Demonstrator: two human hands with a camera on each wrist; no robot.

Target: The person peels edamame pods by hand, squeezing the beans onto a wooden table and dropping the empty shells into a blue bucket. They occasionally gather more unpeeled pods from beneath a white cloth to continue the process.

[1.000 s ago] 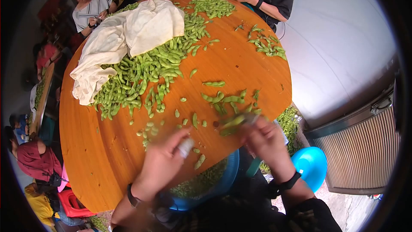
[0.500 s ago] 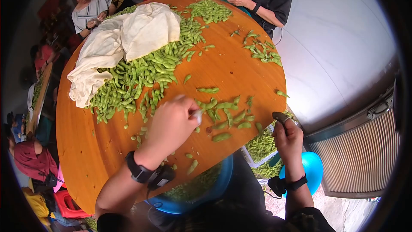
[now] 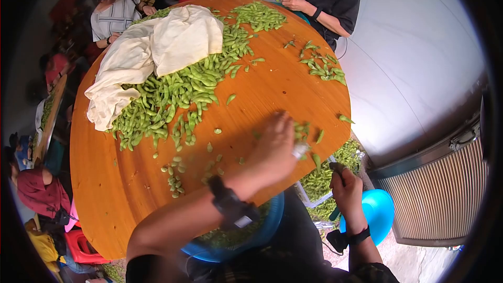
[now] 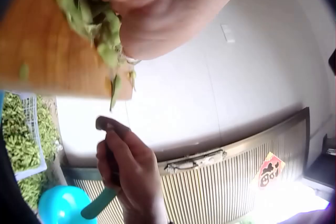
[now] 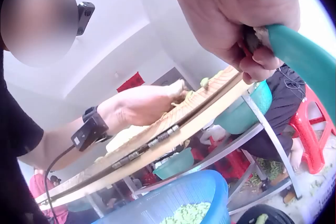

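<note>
My left hand (image 3: 272, 149) reaches across the round wooden table (image 3: 285, 86), low over its near right part. Its fingers lie extended beside green soybean pods (image 4: 79, 14), which bunch against the hand in the left wrist view; some pods hang over the table edge. White wrapping covers the thumb. My right hand (image 3: 348, 194) is off the table's right side. It grips a tool with a teal handle (image 4: 100, 203) and a dark, rounded tip (image 4: 103, 123); the fist hides the tool's middle. Loose shelled beans (image 3: 174, 178) lie left of my left forearm.
A large pod heap (image 3: 194, 76) lies partly under cream cloth (image 3: 186, 36). Below the right edge stands a pod-filled plastic crate (image 3: 317, 186), beside a bright blue basin (image 3: 378, 207). A blue tub (image 5: 210, 187) holding beans stands beneath the near edge. Another person (image 3: 327, 0) sits opposite.
My left hand has swept right across the table, bunching the loose pods toward the right edge. The right hand has moved from over the table to beside it, still gripping the tool.
</note>
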